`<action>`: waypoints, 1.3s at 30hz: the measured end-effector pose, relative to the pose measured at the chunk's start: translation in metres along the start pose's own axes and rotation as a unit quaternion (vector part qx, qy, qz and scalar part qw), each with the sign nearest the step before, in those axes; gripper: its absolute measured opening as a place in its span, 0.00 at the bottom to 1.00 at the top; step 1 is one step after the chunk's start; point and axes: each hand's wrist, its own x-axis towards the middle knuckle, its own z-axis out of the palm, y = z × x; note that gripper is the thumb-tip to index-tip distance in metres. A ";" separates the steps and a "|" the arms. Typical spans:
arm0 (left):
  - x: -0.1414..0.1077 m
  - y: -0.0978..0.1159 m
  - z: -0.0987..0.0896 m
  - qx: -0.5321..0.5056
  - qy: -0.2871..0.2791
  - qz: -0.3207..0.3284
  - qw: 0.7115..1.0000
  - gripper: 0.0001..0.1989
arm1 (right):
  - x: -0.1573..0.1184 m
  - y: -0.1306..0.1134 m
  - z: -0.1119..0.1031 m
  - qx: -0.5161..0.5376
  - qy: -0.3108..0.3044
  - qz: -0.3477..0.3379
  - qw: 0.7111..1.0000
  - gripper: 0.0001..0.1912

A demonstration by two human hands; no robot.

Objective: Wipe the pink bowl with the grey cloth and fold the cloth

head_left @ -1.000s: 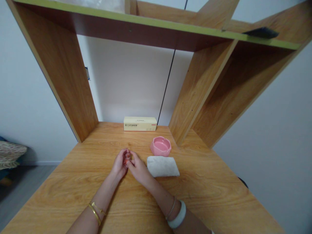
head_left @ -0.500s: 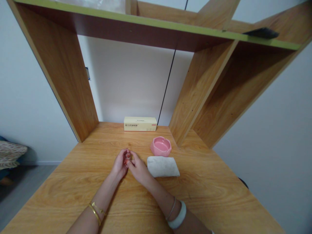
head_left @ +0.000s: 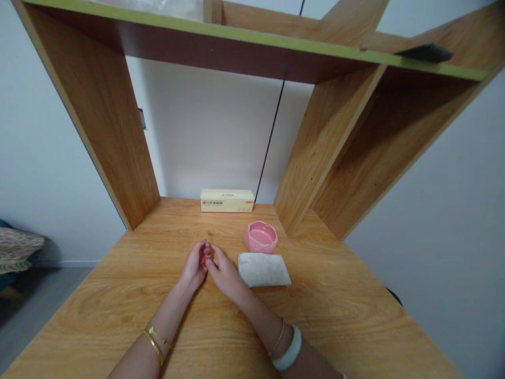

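My left hand [head_left: 194, 265] and my right hand [head_left: 223, 271] meet at the fingertips over the wooden desk [head_left: 130, 295]. Both have curled fingers pressed together around something small and reddish, too small to name; it may be only fingertips or nails. Just right of my right hand lies a folded grey-white cloth [head_left: 264, 270]. Behind the cloth stands a pink faceted bowl [head_left: 261, 238], with nothing visible inside. A cream box [head_left: 226, 201] with printed writing rests at the back of the desk against the wall.
Wooden side panels [head_left: 94, 105] and a divider [head_left: 329, 142] rise from the desk. Overhead runs a shelf with a yellow-green edge [head_left: 252, 39], bearing a dark flat object [head_left: 426, 53] at the right. A patterned cloth [head_left: 19, 250] is at the far left.
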 end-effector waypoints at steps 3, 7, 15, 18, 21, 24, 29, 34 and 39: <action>0.000 0.000 0.000 0.002 0.006 -0.001 1.000 0.07 | -0.001 -0.001 0.000 0.010 0.006 -0.012 1.000 0.22; 0.002 0.000 -0.001 -0.003 -0.004 -0.002 1.000 0.07 | -0.001 0.000 0.000 0.004 0.011 -0.017 1.000 0.22; 0.004 -0.002 -0.004 -0.012 -0.022 0.001 1.000 0.07 | -0.001 0.001 0.000 -0.002 0.018 -0.015 1.000 0.22; 0.005 -0.003 -0.006 -0.013 -0.024 0.005 1.000 0.07 | -0.002 0.000 0.000 -0.001 0.014 -0.011 1.000 0.22; 0.006 -0.003 -0.007 -0.016 -0.027 0.005 1.000 0.06 | -0.001 0.000 0.000 0.004 0.010 -0.010 1.000 0.23; 0.007 -0.003 -0.006 -0.018 -0.026 0.004 0.999 0.07 | -0.001 0.000 0.000 0.009 0.009 -0.011 1.000 0.22; 0.004 -0.002 -0.003 -0.017 -0.006 -0.001 1.000 0.06 | -0.002 -0.002 0.000 0.005 0.018 -0.015 1.000 0.21; 0.002 -0.001 -0.001 -0.015 -0.006 0.001 1.000 0.07 | -0.001 0.001 0.001 -0.001 0.014 -0.014 1.000 0.22; 0.003 -0.001 -0.001 -0.014 -0.004 0.002 1.000 0.06 | 0.000 0.005 0.001 0.003 0.016 -0.009 1.000 0.22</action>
